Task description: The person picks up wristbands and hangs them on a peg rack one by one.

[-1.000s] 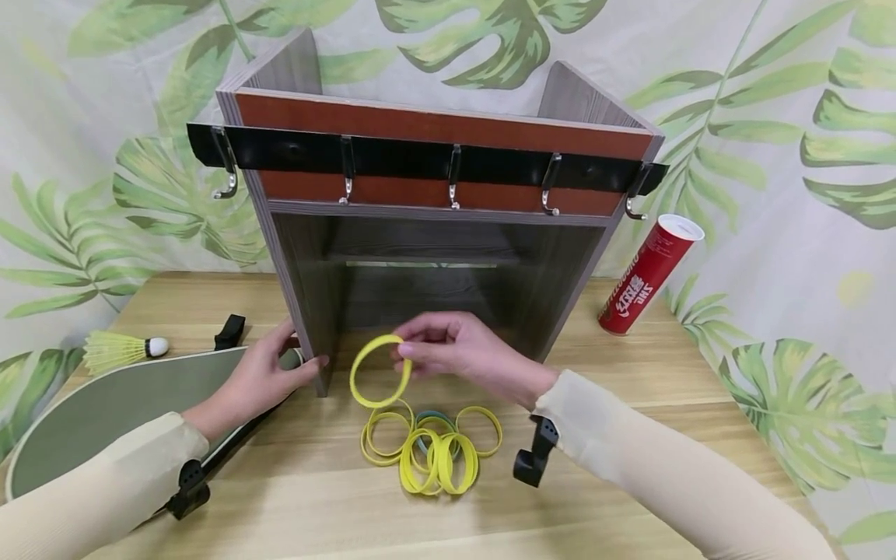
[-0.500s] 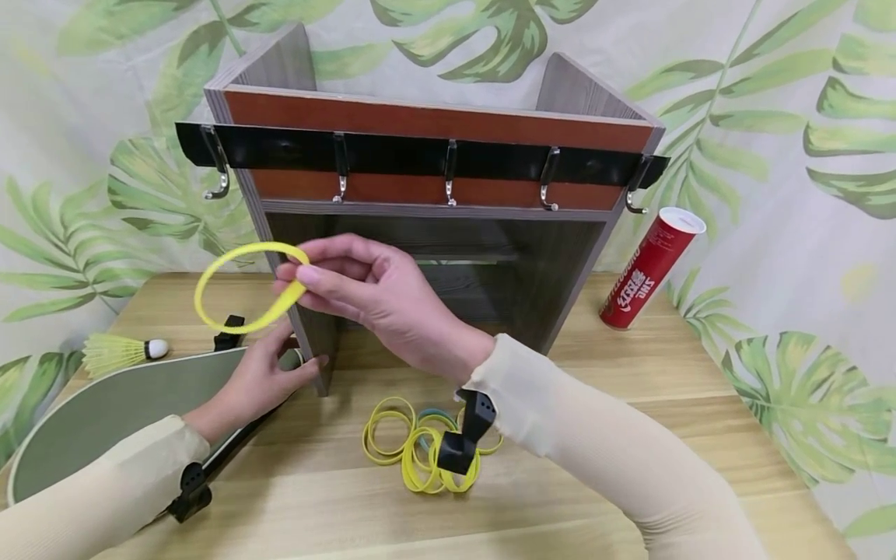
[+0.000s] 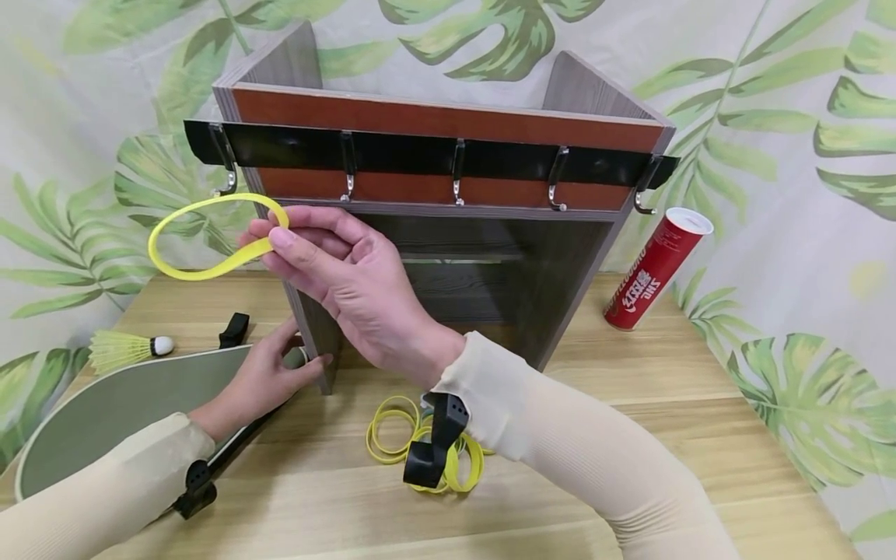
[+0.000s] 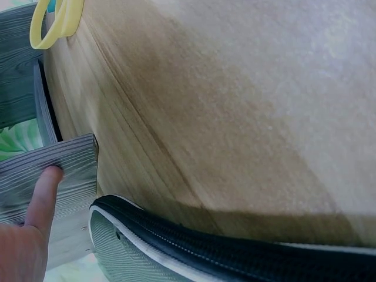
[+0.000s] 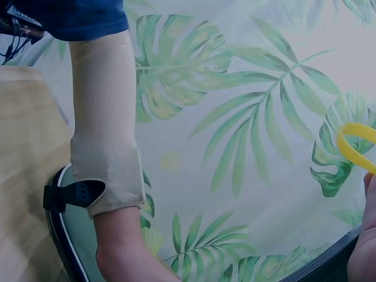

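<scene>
My right hand point(image 3: 350, 288) pinches a yellow silicone wristband point(image 3: 168, 264) between thumb and fingers. The band hangs out to the left, its upper edge close below the leftmost metal hook point(image 3: 229, 183) in the head view; whether they touch I cannot tell. That hook sits on a black rail point(image 3: 406, 155) across the front of a grey wooden shelf point(image 3: 567, 272). My left hand point(image 3: 269, 377) rests against the shelf's left side panel, thumb at its front edge; some fingers are hidden. More yellow wristbands point(image 3: 383, 455) lie on the table, partly covered by my right wrist strap.
A green racket bag point(image 3: 133, 404) lies at the left, beside a yellow shuttlecock point(image 3: 129, 350). A red tube point(image 3: 658, 268) stands right of the shelf on the wooden table point(image 3: 630, 404). Several more hooks line the rail. A leaf-patterned cloth hangs behind.
My right hand has carried the yellow wristband up and left, from in front of the shelf's opening to near the leftmost hook. My left hand has stayed at the side panel.
</scene>
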Demonstrator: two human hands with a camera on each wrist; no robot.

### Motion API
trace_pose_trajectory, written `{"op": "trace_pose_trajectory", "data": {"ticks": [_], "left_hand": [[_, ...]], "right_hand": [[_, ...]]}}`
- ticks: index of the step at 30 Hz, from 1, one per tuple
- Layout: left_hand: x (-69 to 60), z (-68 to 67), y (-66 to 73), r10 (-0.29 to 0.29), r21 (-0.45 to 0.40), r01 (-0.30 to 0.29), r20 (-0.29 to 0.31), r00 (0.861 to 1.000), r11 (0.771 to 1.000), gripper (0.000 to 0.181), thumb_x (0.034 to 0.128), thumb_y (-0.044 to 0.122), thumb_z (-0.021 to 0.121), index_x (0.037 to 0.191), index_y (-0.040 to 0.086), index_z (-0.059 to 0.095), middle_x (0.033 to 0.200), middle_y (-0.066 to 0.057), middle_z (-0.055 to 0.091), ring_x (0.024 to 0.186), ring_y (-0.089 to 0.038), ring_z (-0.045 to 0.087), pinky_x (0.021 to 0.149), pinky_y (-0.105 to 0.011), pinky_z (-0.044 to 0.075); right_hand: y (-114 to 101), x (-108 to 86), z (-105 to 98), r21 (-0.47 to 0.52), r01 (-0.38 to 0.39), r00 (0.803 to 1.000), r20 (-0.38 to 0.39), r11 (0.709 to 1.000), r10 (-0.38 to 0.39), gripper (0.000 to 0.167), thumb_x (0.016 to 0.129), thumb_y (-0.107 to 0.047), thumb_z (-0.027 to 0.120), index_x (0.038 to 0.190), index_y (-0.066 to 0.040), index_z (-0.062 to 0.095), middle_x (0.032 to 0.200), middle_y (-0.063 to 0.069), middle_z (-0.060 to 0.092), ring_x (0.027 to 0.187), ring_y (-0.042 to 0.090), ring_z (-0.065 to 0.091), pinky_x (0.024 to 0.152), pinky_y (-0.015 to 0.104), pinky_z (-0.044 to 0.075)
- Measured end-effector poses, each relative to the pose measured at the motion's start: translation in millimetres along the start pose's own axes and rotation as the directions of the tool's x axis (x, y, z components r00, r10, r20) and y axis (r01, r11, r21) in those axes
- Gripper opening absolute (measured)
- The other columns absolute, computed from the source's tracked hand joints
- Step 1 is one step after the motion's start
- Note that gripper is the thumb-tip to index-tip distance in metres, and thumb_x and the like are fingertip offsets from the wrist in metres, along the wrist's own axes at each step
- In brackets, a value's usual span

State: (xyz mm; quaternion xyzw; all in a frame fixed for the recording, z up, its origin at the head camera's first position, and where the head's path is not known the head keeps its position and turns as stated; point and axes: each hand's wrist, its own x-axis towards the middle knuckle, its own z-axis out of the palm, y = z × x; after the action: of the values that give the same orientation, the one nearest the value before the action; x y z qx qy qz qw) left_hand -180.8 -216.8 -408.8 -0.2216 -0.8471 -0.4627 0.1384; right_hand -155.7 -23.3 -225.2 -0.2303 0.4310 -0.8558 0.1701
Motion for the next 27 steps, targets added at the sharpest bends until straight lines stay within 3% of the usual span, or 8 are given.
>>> {"op": "trace_pose_trajectory", "data": {"ticks": [8, 13, 17, 24, 27], "left_hand": [[-0.4, -0.6, -0.6, -0.005, 0.015, 0.005, -0.005, 1.0, 1.0, 0.042, 0.0892, -0.004, 0.074, 0.128, 0.002, 0.06, 0.115, 0.031, 0.059, 0.105, 0.012, 0.057, 0.096, -0.004, 0.042], [-1.3, -1.8, 0.0, -0.016, 0.025, 0.016, -0.001, 1.0, 1.0, 0.041, 0.0899, -0.002, 0.075, 0.128, 0.004, 0.061, 0.115, 0.024, 0.061, 0.103, 0.01, 0.058, 0.094, -0.005, 0.042], [-1.7, -2.1, -0.3, -0.02, 0.02, 0.02, 0.002, 1.0, 1.0, 0.043, 0.0905, -0.001, 0.074, 0.13, 0.005, 0.061, 0.117, 0.026, 0.061, 0.104, 0.011, 0.058, 0.094, -0.005, 0.043], [-1.5, -1.6, 0.7, 0.017, -0.009, -0.017, -0.005, 1.0, 1.0, 0.047, 0.0892, -0.006, 0.073, 0.134, 0.001, 0.059, 0.121, 0.035, 0.057, 0.105, 0.012, 0.059, 0.095, -0.005, 0.044], [-0.8, -0.6, 1.6, 0.017, -0.013, -0.017, -0.006, 1.0, 1.0, 0.047, 0.0891, -0.006, 0.073, 0.134, 0.001, 0.059, 0.121, 0.029, 0.06, 0.104, 0.012, 0.059, 0.094, -0.005, 0.044]], "right_hand": [[1.7, -1.4, 1.4, -0.034, -0.008, 0.999, 0.043, 0.999, 0.009, 0.034, 0.103, 0.012, 0.051, 0.137, 0.015, 0.049, 0.143, 0.042, 0.051, 0.14, 0.053, 0.048, 0.113, 0.045, 0.047], [0.9, -0.9, 4.1, -0.053, 0.019, 0.997, 0.07, 0.998, -0.016, 0.032, 0.103, 0.011, 0.051, 0.134, 0.014, 0.05, 0.141, 0.043, 0.052, 0.138, 0.052, 0.051, 0.111, 0.042, 0.049], [1.0, -0.9, 6.3, -0.046, 0.051, 0.999, 0.012, 0.998, -0.05, 0.033, 0.102, 0.01, 0.053, 0.135, 0.013, 0.052, 0.142, 0.041, 0.053, 0.125, 0.038, 0.067, 0.11, 0.043, 0.049], [5.6, -1.1, 4.8, -0.096, 0.064, 0.991, -0.111, 0.993, -0.075, 0.029, 0.101, 0.007, 0.06, 0.129, 0.01, 0.058, 0.138, 0.038, 0.06, 0.132, 0.049, 0.059, 0.106, 0.04, 0.054], [9.4, -1.3, 1.6, -0.142, 0.061, 0.99, -0.119, 0.988, -0.078, 0.027, 0.099, 0.006, 0.063, 0.127, 0.008, 0.06, 0.135, 0.037, 0.062, 0.117, 0.035, 0.073, 0.103, 0.037, 0.056]]}}
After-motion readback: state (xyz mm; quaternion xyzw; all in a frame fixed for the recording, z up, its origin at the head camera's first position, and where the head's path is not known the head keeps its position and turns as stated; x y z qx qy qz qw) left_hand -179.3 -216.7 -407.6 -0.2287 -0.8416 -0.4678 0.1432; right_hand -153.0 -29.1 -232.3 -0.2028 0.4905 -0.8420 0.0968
